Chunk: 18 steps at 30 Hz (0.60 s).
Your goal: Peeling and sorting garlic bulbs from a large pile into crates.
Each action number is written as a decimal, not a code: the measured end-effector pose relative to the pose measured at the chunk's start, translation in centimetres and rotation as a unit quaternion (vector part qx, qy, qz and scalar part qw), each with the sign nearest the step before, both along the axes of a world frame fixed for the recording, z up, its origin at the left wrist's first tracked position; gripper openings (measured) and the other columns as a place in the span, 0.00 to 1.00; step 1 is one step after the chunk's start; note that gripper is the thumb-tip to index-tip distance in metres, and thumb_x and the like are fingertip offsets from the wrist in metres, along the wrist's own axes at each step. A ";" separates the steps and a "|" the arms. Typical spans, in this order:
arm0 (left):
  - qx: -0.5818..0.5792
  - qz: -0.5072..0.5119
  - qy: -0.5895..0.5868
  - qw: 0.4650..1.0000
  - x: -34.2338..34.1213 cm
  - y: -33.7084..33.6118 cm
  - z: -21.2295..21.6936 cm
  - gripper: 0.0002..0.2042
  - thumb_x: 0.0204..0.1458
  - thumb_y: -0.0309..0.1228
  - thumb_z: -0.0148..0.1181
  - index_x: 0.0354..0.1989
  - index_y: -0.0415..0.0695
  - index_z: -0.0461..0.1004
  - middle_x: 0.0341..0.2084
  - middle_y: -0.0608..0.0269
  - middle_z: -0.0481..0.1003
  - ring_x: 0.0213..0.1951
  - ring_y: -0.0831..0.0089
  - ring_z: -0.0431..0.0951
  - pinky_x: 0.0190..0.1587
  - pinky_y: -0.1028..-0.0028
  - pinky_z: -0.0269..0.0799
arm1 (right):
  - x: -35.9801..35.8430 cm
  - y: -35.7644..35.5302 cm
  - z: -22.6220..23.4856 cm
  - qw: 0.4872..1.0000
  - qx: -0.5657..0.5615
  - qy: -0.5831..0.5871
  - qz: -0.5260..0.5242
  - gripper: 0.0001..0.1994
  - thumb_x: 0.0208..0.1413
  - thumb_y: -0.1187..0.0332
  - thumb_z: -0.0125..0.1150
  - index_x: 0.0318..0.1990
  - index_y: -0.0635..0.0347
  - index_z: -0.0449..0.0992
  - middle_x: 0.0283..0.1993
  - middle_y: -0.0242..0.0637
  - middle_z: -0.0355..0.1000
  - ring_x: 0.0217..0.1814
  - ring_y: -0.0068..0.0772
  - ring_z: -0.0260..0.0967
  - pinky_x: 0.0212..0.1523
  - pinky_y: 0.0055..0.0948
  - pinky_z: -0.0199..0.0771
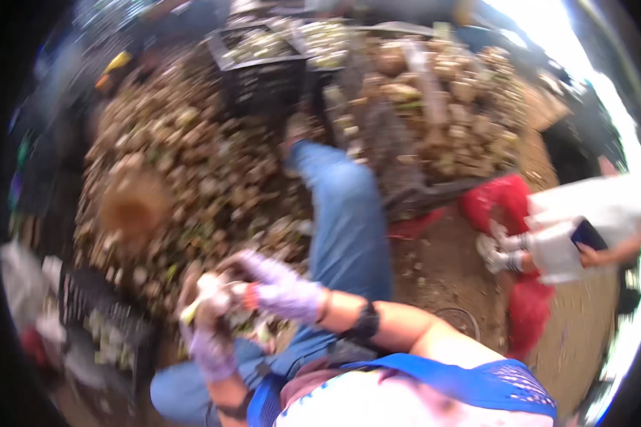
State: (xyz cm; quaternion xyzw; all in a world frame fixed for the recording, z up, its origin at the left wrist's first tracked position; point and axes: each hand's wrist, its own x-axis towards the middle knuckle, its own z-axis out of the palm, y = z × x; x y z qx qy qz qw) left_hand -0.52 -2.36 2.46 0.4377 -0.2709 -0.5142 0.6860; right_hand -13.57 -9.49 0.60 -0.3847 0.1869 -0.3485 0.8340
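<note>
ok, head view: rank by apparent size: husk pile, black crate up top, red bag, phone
1. Husk pile, fills most of the left half.
2. Black crate and red bag: look about alike; the crate sits farther off, so no ranking between them.
3. Phone, smallest by far.

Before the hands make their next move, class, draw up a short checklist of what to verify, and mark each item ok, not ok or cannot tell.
1. Both hands on the pale piece: ok; left hand below it, right hand above.
2. Gloves on both hands: ok, both light purple.
3. Firm grip: cannot tell; picture blurred.
4. Crate nearby: ok, at the person's left.
5. Pile within reach: ok, just ahead of the hands.
6. Bystander apart from the hands: ok, far right.
</note>
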 end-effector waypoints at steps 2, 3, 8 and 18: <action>0.001 0.012 0.010 1.000 -0.7 -0.5 -0.9 0.29 0.48 0.31 0.59 0.57 0.36 0.57 0.48 0.50 0.67 0.46 0.64 0.70 0.53 0.68 0.64 | -1.1 0.1 0.6 1.000 -0.010 0.014 0.006 0.18 0.49 0.67 0.59 0.47 0.60 0.64 0.40 0.32 0.64 0.39 0.21 0.61 0.39 0.24 0.66; 0.017 0.028 -0.042 0.999 -1.1 -0.5 -0.8 0.28 0.49 0.32 0.59 0.57 0.36 0.57 0.48 0.53 0.68 0.46 0.66 0.71 0.53 0.69 0.64 | -1.1 0.2 -0.8 0.994 -0.074 0.060 -0.055 0.18 0.48 0.67 0.60 0.46 0.60 0.64 0.38 0.30 0.63 0.37 0.21 0.61 0.38 0.23 0.66; 0.031 0.054 -0.062 0.996 -0.7 0.3 -1.8 0.28 0.52 0.42 0.55 0.55 0.35 0.59 0.45 0.57 0.69 0.44 0.72 0.71 0.47 0.74 0.66 | -1.0 -0.5 0.8 0.875 -0.412 0.210 -0.145 0.10 0.39 0.77 0.58 0.33 0.62 0.69 0.32 0.38 0.64 0.32 0.32 0.64 0.33 0.25 0.66; 0.059 0.057 0.111 0.990 1.1 1.4 -1.4 0.10 0.39 0.16 0.59 0.33 0.38 0.74 0.34 0.58 0.74 0.33 0.68 0.77 0.35 0.72 0.76 | -1.8 -0.4 0.4 0.996 -0.052 0.053 -0.050 0.10 0.50 0.70 0.59 0.39 0.62 0.68 0.32 0.30 0.68 0.32 0.16 0.64 0.33 0.18 0.66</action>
